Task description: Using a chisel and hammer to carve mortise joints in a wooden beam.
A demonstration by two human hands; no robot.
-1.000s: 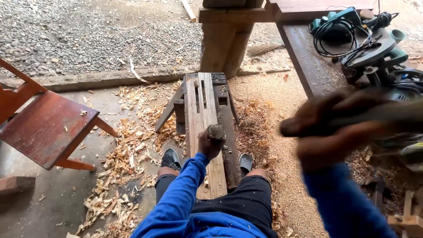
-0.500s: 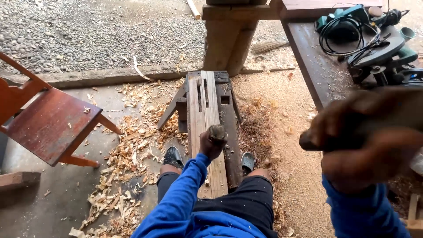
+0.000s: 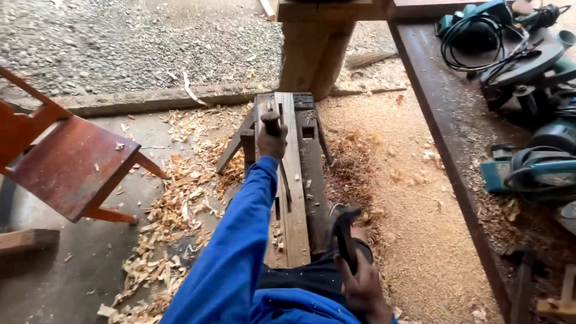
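Observation:
My left hand (image 3: 272, 141) reaches forward in a blue sleeve and grips the handle of a chisel (image 3: 271, 122) that stands on a pale wooden plank (image 3: 295, 204). The plank has long slots cut in it and lies along a low dark wooden bench (image 3: 313, 159) between my legs. My right hand (image 3: 362, 287) is low by my lap, closed on the handle of a dark-headed hammer (image 3: 344, 228). The hammer head points up and sits to the right of the plank, not touching the chisel.
A red wooden chair (image 3: 66, 162) lies tipped at the left. Wood shavings (image 3: 180, 204) cover the floor left of the bench, sawdust (image 3: 414, 228) to its right. A long workbench (image 3: 450, 144) on the right carries a circular saw (image 3: 528, 60), cables and a teal power tool (image 3: 537, 171). A wooden post (image 3: 312, 57) stands ahead.
My right hand with the hammer has dropped from high and close to the camera down to my lap. My left hand has slid forward along the plank with the chisel.

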